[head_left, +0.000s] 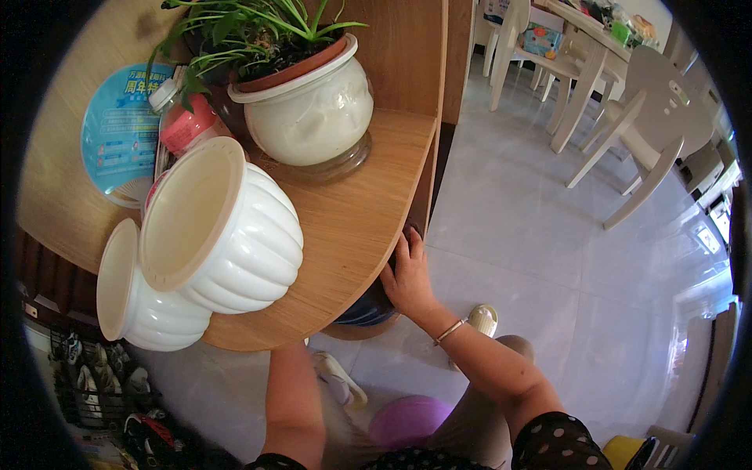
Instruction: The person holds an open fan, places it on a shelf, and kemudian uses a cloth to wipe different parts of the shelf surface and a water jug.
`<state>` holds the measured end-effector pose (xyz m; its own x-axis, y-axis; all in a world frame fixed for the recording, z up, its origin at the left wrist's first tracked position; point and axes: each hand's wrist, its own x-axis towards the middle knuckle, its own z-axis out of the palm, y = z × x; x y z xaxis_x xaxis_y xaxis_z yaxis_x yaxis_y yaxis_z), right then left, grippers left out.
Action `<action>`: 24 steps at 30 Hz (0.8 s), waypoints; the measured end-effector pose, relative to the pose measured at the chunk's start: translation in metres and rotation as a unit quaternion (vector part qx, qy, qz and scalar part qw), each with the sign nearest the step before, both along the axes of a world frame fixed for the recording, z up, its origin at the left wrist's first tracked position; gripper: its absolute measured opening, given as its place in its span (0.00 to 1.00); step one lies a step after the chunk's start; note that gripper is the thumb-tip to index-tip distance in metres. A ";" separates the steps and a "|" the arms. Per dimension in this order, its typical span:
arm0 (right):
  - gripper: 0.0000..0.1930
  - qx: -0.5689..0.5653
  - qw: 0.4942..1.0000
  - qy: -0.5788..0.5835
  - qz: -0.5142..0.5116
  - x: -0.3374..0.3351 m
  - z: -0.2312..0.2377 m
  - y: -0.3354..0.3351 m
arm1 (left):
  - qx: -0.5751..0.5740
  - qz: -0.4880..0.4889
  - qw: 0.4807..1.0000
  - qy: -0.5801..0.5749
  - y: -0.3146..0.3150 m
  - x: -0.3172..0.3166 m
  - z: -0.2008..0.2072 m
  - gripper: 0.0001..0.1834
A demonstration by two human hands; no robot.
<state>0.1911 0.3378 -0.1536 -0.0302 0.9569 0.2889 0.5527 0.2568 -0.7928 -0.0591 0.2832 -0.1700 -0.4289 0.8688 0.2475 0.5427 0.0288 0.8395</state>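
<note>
Below the rounded wooden shelf, my right hand rests with its fingers curved over a dark object on a lower board. Most of that object is covered by the shelf, so its kind is unclear. My left forearm runs up under the shelf's front edge, which hides the left hand entirely. Above, a large white ribbed pot lies tilted against a smaller white pot, their openings facing left. Farther back stands a cream pot with a leafy green plant.
A blue round fan and a pink bottle stand behind the pots. Under me is a purple stool. Shoes on a rack are at lower left. White chairs surround a table at far right.
</note>
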 end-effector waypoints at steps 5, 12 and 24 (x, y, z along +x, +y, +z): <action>0.32 -0.018 0.999 0.027 -0.002 -0.001 0.002 -0.002 | 0.000 -0.001 1.000 -0.001 0.000 0.001 0.001 0.29; 0.30 0.004 0.999 0.038 -0.017 -0.005 0.000 -0.002 | -0.004 0.000 1.000 -0.008 0.000 0.000 0.000 0.30; 0.27 0.018 0.998 0.054 0.007 0.009 -0.006 0.021 | -0.020 -0.001 0.999 -0.029 -0.002 -0.002 0.000 0.34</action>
